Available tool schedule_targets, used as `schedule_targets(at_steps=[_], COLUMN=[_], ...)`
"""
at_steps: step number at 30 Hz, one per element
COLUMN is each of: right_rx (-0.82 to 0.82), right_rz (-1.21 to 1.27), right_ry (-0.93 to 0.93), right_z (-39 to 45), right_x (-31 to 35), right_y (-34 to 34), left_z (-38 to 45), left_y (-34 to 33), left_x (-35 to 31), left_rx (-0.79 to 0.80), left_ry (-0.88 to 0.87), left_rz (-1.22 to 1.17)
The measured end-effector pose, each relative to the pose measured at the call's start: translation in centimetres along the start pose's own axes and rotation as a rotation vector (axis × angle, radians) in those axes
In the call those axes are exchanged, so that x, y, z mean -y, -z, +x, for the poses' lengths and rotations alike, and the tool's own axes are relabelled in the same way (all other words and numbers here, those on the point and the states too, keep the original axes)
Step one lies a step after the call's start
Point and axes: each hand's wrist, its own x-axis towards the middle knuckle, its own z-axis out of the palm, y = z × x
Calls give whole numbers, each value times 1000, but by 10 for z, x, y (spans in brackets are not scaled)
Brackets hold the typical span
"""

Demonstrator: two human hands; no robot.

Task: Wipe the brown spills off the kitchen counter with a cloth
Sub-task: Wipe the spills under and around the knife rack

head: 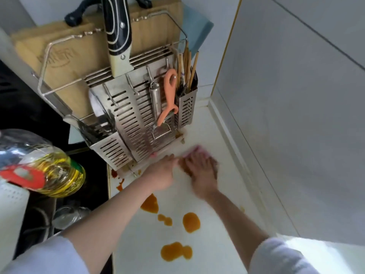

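On counter (197,254), right hand (201,169) pressing cloth (194,151)

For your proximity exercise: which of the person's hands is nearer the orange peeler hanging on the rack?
Left. The left hand sits just below the orange peeler; the right hand lies farther right, on the pink cloth.

The counter (207,224) is white, dotted with orange-brown spills (191,222). Beyond the spills, a cloth (192,152) that looks pink, though blurred, lies before a silvery slotted metal rack (138,119). On the rack hang a salmon-orange peeler (167,99) and a black knife handle (117,26) with pale stripes. Left of the rack, a clear bottle (49,171) holds yellow oil under a red label.
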Motion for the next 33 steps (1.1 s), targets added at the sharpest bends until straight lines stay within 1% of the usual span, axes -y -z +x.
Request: schedule_targets(at_steps=[1, 2, 3, 4, 5, 6, 7, 8, 9, 10, 11, 12, 13, 14, 15, 16, 17, 19, 21, 22, 23, 25, 26, 27, 29, 30, 31, 33], right_rx=[82, 195, 297, 314, 258, 185, 97, 37, -9, -29, -34, -29, 12, 60, 104, 95, 61, -42, -126, -137, -112, 10, 55, 50, -55, -126, -158, -152], right_rz=[62, 97, 107, 110, 102, 101, 69, 35, 11, -2, 12, 29, 28, 38, 61, 77, 63, 52, 77, 93, 131, 185, 171, 160, 46, -49, -145, -208], right_ry=[170, 298, 379, 416, 391, 269, 103, -94, -225, -267, -235, -124, 20, 148, 217, 243, 215, 19, -179, -181, -77, 195, 240, 205, -11, -104, -193, -349], right_z=[-30, -58, -75, -77, -67, -50, -27, -5, 15, 26, 27, 15, -7, -32, -53, -63, -68, -66, -58, -60, -67, -92, -102, -107, -104, -99, -95, -87], right_x=[20, 28, 19, 4, -15, -34, -47, -52, -44, -27, -10, 7, 13, 9, -5, -27, -51, -80, -67, -50, -31, -12, -16, -27, -50, -59, -64, -55], right_y=[-8, -8, -6, 1, 6, 11, 18, 22, 21, 15, 3, -8, -16, -18, -10, 0, 10, 35, 38, 36, 31, 24, 26, 31, 44, 48, 49, 47], left_z=[1, 3, 5, 5, 7, 8, 9, 9, 9, 10, 8, 6, 5, 4, 5, 6, 9, 15, 18, 20, 21, 22, 21, 20, 19, 20, 20, 21], left_y=[3, 5, 7, 7, 6, 6, 7, 10, 16, 20, 26, 29, 30, 29, 26, 23, 18, 10, 3, -3, -9, -17, -20, -21, -20, -18, -19, -19], left_x=[0, 0, 0, -1, -1, -2, -4, -7, -10, -13, -17, -18, -18, -14, -9, -4, 1, 0, -14, -22, -28, -33, -35, -35, -34, -35, -36, -37], left_rx=[18, 36, 63, 96, 119, 142, 169, 190, 195, 196, 199, 201, 202, 206, 207, 199, 193, 223, 258, 256, 244, 212, 194, 176, 142, 139, 148, 160], left_ry=[-1, 4, 2, -6, -7, 4, 23, 42, 58, 69, 83, 88, 73, 51, 33, 34, 34, 22, 27, 40, 60, 102, 104, 100, 95, 95, 96, 99], left_rz=[14, 11, 11, 29, 62, 93, 100, 93, 91, 102, 120, 143, 172, 192, 198, 202, 213, 237, 229, 230, 227, 212, 211, 211, 232, 243, 247, 241])
